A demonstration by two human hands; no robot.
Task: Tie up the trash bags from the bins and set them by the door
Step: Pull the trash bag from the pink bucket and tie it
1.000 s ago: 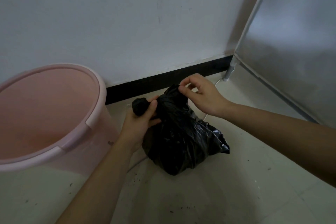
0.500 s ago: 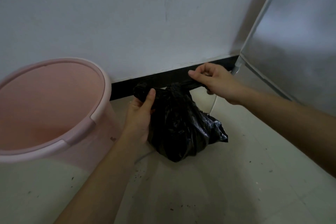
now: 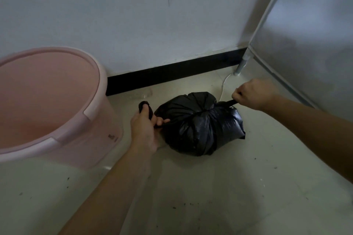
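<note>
On the floor, far left, bin (image 3: pixel 107 129): pink, round and upright, with its mouth open to the camera. It stands against the wall (image 3: pixel 152 15), just beside the left hand.
Skirting (image 3: pixel 172 72): a black band along the foot of the wall, running from behind the bin to the right-hand corner.
Left hand (image 3: pixel 143 129): the fingers are curled round a twisted tail (image 3: pixel 146 108) of the bag. The tail's rounded end sticks out above the thumb. The forearm comes in from the lower left.
Bag (image 3: pixel 200 126): black, full and rounded, lying on the floor (image 3: pixel 229 187) between the two hands, near the skirting. Its plastic is gathered into folds that meet at one tight point on top. A thin drawn-out piece runs from that point to the left hand.
Strip (image 3: pixel 227 102): a second piece of the bag's plastic, pulled taut out to the right.
Right hand (image 3: pixel 252 95): closed in a fist, with the strip's end pinched in it. It is held low, just to the right of the bag's top, and the forearm comes in from the right edge.
Cord (image 3: pixel 224 84): thin and white, lying on the floor behind the bag.
Leg (image 3: pixel 241 65): a pale post standing on the floor in the corner, where the cord ends.
Panel (image 3: pixel 305 44): a grey, dull-shining surface that fills the right side above the right arm.
Floor: pale, with dark specks scattered in front of the bag.
</note>
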